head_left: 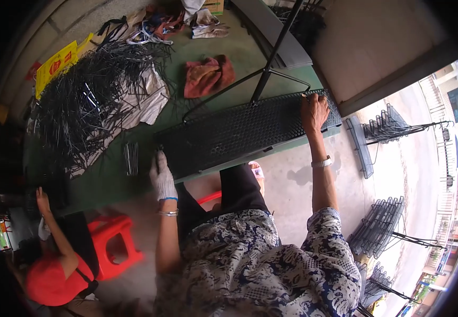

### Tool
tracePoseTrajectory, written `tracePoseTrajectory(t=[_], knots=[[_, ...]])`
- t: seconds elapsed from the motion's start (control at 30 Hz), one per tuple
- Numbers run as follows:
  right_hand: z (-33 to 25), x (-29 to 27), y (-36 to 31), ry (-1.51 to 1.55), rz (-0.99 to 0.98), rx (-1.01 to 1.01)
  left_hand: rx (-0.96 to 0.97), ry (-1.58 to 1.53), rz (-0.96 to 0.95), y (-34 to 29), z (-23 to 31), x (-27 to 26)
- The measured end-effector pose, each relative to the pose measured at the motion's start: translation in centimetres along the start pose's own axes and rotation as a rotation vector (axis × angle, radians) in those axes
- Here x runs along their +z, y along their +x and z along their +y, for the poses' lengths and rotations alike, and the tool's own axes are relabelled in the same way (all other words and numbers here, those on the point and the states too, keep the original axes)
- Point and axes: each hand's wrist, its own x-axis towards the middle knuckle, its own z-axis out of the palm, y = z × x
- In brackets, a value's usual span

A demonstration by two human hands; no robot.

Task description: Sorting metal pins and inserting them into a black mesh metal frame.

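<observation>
A long black perforated metal tray (223,134) lies across the green tabletop in front of me. A black pole (274,55) with a bent wire brace (218,99) rises from its far side. My left hand (162,178), in a white knit glove, is closed at the tray's near left corner, its fingertips partly hidden. Bare and with bent fingers, my right hand (315,112) is closed over the tray's right end. What its fingertips pinch, if anything, is too small to make out.
A heap of thin black strips (96,90) covers the table's left, with a small bundle of strips (131,158) nearer me. Beyond the tray lies a red cloth (209,76). A co-worker in red (52,280) sits left, near a red stool (113,248). Black racks (379,224) stand right.
</observation>
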Motion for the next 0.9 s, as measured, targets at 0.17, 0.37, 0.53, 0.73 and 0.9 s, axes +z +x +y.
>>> tracePoseTrajectory(t=[0.17,0.37,0.53,0.73,0.9], knots=[[0.5,1.7,0.2,0.108,0.03,-0.01,0.035,0.038,-0.006,-0.3,0.4,0.1],[4.3,1.0,2.2,-0.067,0.158,-0.182,0.011,0.114,-0.063,0.2,0.5,-0.4],[14.1,-2.4,7.1,-0.382,-0.049,0.321,0.088,0.149,-0.039,0.4,-0.2,-0.9],[13.5,1.9,6.5,0.64,-0.64,0.196,0.084,0.162,-0.022,0.4,-0.3,-1.3],[12.6,3.0,6.8,0.41,-0.574,0.187,0.101,0.12,-0.043,1.2,-1.1,-0.9]])
